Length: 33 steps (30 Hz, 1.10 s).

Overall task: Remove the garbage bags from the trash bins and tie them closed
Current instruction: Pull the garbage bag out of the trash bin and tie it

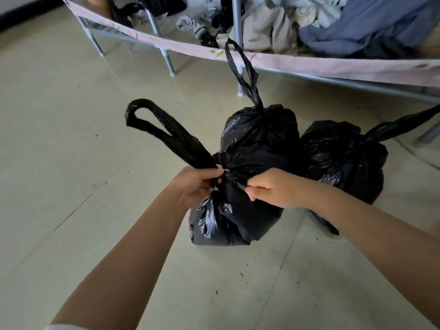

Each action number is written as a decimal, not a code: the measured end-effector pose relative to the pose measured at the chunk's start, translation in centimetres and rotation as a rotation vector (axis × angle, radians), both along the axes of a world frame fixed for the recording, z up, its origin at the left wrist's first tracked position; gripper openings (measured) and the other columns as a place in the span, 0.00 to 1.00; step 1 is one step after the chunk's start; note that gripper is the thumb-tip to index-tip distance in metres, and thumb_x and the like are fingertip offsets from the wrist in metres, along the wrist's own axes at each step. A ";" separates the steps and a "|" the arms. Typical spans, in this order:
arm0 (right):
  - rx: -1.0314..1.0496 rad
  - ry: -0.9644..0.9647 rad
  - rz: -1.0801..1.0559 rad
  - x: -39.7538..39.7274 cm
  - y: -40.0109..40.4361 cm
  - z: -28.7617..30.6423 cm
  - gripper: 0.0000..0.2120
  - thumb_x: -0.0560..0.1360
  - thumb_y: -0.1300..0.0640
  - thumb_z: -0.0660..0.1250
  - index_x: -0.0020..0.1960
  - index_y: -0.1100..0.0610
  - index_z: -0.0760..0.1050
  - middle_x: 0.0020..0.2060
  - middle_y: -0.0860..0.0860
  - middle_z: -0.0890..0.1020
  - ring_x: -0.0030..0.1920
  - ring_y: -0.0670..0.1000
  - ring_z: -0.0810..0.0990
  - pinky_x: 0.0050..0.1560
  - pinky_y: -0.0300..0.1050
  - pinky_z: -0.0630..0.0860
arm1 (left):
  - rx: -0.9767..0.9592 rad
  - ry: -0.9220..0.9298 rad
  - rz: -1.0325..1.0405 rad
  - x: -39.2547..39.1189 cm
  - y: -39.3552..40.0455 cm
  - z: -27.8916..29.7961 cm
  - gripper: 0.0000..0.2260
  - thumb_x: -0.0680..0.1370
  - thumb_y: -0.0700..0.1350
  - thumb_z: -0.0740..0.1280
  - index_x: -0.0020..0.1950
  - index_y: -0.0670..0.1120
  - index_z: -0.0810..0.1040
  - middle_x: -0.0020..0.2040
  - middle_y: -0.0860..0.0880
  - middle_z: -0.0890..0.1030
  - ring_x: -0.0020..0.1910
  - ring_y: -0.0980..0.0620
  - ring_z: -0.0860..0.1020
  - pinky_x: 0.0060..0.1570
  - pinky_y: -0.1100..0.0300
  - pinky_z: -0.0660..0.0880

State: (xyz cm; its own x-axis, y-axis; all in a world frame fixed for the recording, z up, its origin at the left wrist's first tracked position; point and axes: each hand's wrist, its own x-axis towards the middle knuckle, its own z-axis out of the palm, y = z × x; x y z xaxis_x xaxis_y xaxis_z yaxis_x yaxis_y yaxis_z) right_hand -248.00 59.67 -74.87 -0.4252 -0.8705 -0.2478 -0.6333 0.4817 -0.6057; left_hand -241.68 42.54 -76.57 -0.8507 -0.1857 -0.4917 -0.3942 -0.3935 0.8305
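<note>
The near bag (234, 215) sits on the floor (71, 139), its neck pinched shut between the left hand (197, 184) and right hand (271, 188). Its film looks thin, soft and slippery, best gripped at the gathered handles. Two tied bags (259, 129) stand just beyond the grip.

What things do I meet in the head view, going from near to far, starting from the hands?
Left hand and right hand gripping the near bag at its neck → middle bag behind it → rack with pink edge → clothes piled on it.
</note>
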 end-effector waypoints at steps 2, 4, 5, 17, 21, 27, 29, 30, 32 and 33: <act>0.045 -0.031 0.028 0.4 -0.1 -0.9 0.14 0.79 0.58 0.56 0.43 0.62 0.76 0.28 0.41 0.69 0.29 0.34 0.71 0.37 0.27 0.66 | -0.017 -0.052 0.055 -0.1 0.4 -0.4 0.13 0.73 0.28 0.62 0.31 0.40 0.76 0.21 0.52 0.78 0.19 0.60 0.73 0.25 0.70 0.73; 0.091 -0.030 0.069 -0.2 0.0 -0.9 0.13 0.79 0.57 0.56 0.49 0.61 0.79 0.29 0.39 0.70 0.30 0.33 0.71 0.36 0.25 0.66 | -0.045 -0.034 0.086 0.1 0.5 -0.8 0.13 0.73 0.27 0.62 0.31 0.41 0.73 0.18 0.52 0.76 0.18 0.60 0.73 0.21 0.71 0.70; 0.103 -0.033 0.070 -0.9 0.2 -0.4 0.13 0.78 0.56 0.58 0.52 0.59 0.79 0.31 0.38 0.72 0.30 0.31 0.71 0.36 0.22 0.66 | -0.062 -0.005 0.075 0.3 0.5 -1.0 0.14 0.73 0.27 0.62 0.31 0.42 0.72 0.18 0.52 0.76 0.18 0.60 0.73 0.21 0.72 0.69; 0.085 0.131 0.109 -2.7 -2.0 0.1 0.24 0.75 0.57 0.64 0.70 0.53 0.64 0.66 0.51 0.73 0.66 0.51 0.69 0.64 0.38 0.63 | -0.160 0.108 -0.295 1.9 -0.9 -1.2 0.26 0.69 0.21 0.61 0.20 0.48 0.71 0.24 0.53 0.78 0.21 0.60 0.71 0.22 0.71 0.66; 0.029 0.148 0.142 -1.4 -2.6 -1.2 0.11 0.78 0.58 0.58 0.53 0.63 0.75 0.51 0.59 0.81 0.52 0.58 0.77 0.43 0.40 0.63 | -0.386 0.102 -0.050 2.1 -1.6 -1.9 0.19 0.69 0.22 0.63 0.29 0.44 0.69 0.24 0.51 0.74 0.21 0.61 0.72 0.22 0.72 0.68; -0.010 0.164 0.069 0.7 -2.6 -3.1 0.11 0.77 0.58 0.57 0.41 0.64 0.72 0.44 0.63 0.81 0.47 0.61 0.78 0.40 0.46 0.66 | -1.085 0.067 0.104 1.9 0.4 -3.4 0.10 0.68 0.33 0.57 0.34 0.49 0.67 0.27 0.50 0.69 0.27 0.53 0.64 0.29 0.60 0.62; -0.078 0.031 -0.018 0.7 -1.9 -3.4 0.09 0.76 0.61 0.60 0.46 0.67 0.74 0.46 0.64 0.81 0.49 0.61 0.79 0.45 0.49 0.71 | -1.118 0.030 0.078 1.7 0.9 -3.3 0.10 0.70 0.31 0.57 0.39 0.46 0.68 0.27 0.49 0.69 0.26 0.54 0.65 0.26 0.62 0.63; -0.075 -0.020 -0.061 0.7 -1.6 -3.3 0.10 0.76 0.61 0.60 0.51 0.66 0.75 0.49 0.64 0.81 0.51 0.60 0.79 0.48 0.48 0.72 | -1.100 0.011 0.057 1.5 1.0 -3.2 0.11 0.71 0.30 0.57 0.39 0.46 0.69 0.28 0.49 0.70 0.27 0.54 0.66 0.26 0.64 0.64; -0.007 -0.011 -0.095 0.4 -1.4 -3.5 0.12 0.77 0.57 0.58 0.52 0.64 0.74 0.47 0.62 0.81 0.50 0.60 0.79 0.45 0.47 0.70 | -0.776 -0.010 0.092 1.3 0.8 -3.0 0.12 0.73 0.28 0.58 0.39 0.45 0.71 0.31 0.49 0.72 0.33 0.52 0.70 0.29 0.67 0.68; 0.018 0.017 -0.094 0.2 -1.3 -3.9 0.12 0.78 0.56 0.56 0.50 0.64 0.73 0.44 0.61 0.81 0.47 0.60 0.78 0.42 0.47 0.68 | -0.529 -0.020 0.116 1.3 0.6 -2.5 0.12 0.74 0.28 0.57 0.40 0.43 0.72 0.32 0.48 0.74 0.34 0.51 0.73 0.29 0.68 0.70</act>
